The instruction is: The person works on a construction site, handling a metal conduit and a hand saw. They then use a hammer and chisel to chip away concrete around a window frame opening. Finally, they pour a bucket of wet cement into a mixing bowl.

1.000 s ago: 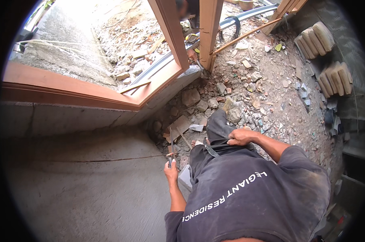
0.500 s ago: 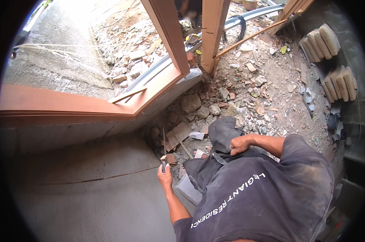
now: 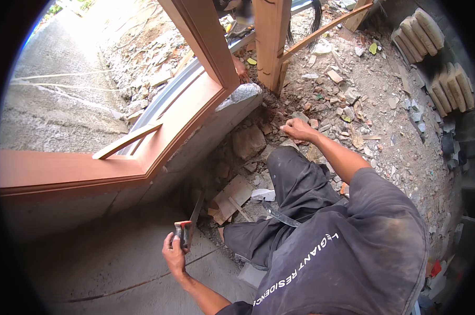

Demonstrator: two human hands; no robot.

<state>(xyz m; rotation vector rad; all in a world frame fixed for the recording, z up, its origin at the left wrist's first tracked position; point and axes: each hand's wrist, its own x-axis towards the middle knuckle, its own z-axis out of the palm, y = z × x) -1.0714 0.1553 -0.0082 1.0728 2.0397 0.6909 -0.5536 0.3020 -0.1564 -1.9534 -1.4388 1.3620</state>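
Note:
My left hand (image 3: pixel 174 254) grips the black and orange handle of a hand saw (image 3: pixel 183 234). Its narrow dark blade points up and away from me, above the edge between the grey concrete floor and the rubble. My right hand (image 3: pixel 299 129) is stretched forward over broken stone beside the low concrete wall. Its fingers are bunched together, and anything in them is hidden or too small to make out. Between my hands is my bent knee in dark trousers. The reddish-brown wooden frame (image 3: pixel 195 102) rests on the low wall ahead.
Another person's hand (image 3: pixel 241 69) is by the frame's far corner. A wooden post (image 3: pixel 270 47) stands beyond my right hand, with a slanted strip (image 3: pixel 326 32) against it. A loose wood piece (image 3: pixel 127 140) lies across the frame. Stacked paving blocks (image 3: pixel 418 34) are at far right.
My right hand has left my thigh and reached forward over the rubble. My left hand has moved left and nearer to me with the saw. The view has shifted too.

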